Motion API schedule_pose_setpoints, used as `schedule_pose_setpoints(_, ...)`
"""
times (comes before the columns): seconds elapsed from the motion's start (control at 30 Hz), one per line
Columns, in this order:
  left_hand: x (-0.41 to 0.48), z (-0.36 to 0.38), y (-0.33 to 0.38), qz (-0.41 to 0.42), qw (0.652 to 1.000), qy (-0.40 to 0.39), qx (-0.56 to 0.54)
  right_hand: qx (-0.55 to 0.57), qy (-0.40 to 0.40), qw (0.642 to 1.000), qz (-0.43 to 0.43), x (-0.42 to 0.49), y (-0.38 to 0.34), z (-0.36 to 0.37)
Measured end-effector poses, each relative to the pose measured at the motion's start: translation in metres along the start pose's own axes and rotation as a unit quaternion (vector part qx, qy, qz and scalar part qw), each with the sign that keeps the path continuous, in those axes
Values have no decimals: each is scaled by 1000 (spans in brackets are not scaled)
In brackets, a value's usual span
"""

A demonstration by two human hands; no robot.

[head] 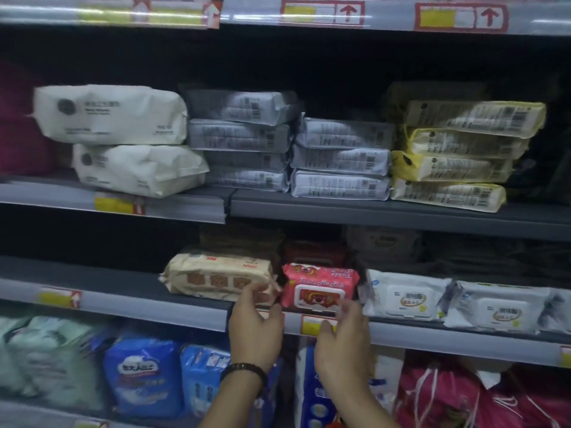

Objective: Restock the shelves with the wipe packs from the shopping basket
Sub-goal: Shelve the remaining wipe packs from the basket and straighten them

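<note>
Shelving fills the whole frame, and the grey shelf [154, 307] running across the lower middle is where the action is. On the shelf above [386, 211], from left to right, sit two bulky white packs [108, 115], two stacks of flat grey packs [241, 137] and a stack of yellow-edged packs [457, 156]. Along the bottom there are blue bagged goods [142, 372] on the left and dark red drawstring bags [448, 393] in the lower right corner.

On to the working shelf! Left of centre lies a beige pack [216, 276], and right of centre two white lidded packs [404, 296] lie side by side. Between them, right at the shelf's front edge, the pink wipe pack [319, 285] lies with its white flip lid facing out, close against the beige pack.

Both hands are up from the bottom of the frame. The left hand [255, 332] has its fingers stretched up, tips touching where the beige pack meets the pink one. The right hand [343, 347] has loose, spread fingers, tips on the pink pack's lower right corner and thumb down over the yellow price tag [312, 324]. Neither hand is wrapped round the pack. A dark beaded bracelet [244, 370] circles the left wrist.
</note>
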State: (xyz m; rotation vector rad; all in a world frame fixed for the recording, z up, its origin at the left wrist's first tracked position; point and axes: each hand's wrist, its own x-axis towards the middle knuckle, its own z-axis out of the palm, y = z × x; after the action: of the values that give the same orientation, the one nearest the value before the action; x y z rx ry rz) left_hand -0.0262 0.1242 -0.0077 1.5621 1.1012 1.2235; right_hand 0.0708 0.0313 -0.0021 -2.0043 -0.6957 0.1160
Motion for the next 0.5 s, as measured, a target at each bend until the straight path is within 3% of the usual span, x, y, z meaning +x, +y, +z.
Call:
schedule_pose_setpoints(0.1, 19, -34, -14, -30, 995, 92, 28, 73, -150, 986, -5, -26, -25, 19)
schedule_pose_setpoints(0.23, 49, -71, -31, -92, 970, 223, -15, 85, -222, 969, 65, -16, -45, 59)
schedule_pose_setpoints(0.33, 66, -87, -44, -116, 973, 197, -17, 135, -256, 949, 125, -5, -54, 75)
schedule_pose_setpoints(0.5, 83, -102, -53, -120, 982, 123, -84, 183, -305, 923, 150, -2, -67, 85)
